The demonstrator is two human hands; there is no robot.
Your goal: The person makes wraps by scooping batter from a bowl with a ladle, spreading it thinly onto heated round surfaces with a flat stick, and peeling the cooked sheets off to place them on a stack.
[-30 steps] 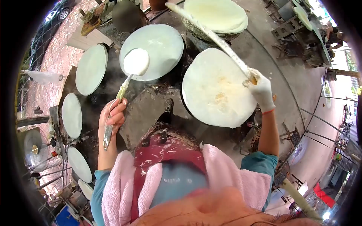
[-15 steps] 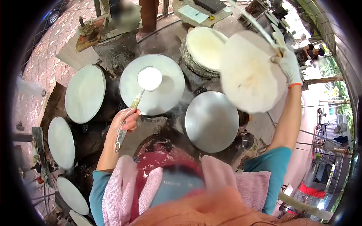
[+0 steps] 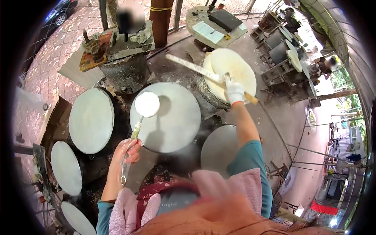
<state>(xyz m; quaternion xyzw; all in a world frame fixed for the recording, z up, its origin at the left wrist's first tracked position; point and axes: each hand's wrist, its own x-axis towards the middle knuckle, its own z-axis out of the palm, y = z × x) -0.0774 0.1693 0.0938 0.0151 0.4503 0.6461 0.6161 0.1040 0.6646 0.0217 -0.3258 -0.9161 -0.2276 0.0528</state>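
My bare left hand [image 3: 131,150] is closed on the handle of a ladle [image 3: 147,104]. The ladle's bowl, full of white batter, hangs above the left part of a large round griddle [image 3: 178,113] with a pale surface. My right hand [image 3: 234,92], in a white glove with an orange cuff, grips a long whitish stick [image 3: 192,66]. Hand and stick are over a stack of round pale sheets [image 3: 231,66] on a drum. In front of that stack a bare grey griddle [image 3: 219,149] is partly hidden by my right arm.
More covered round griddles [image 3: 92,120] curve down the left side. A drum [image 3: 125,72] bearing a board and tools stands behind them. Further back is a table [image 3: 194,19] with papers and a black object. A person [image 3: 324,66] is near other stoves at the far right.
My right hand has moved from the near griddle to the drum; the sheet on its stick now lies on the stack. My left hand still holds the ladle over the griddle. The view has shifted.
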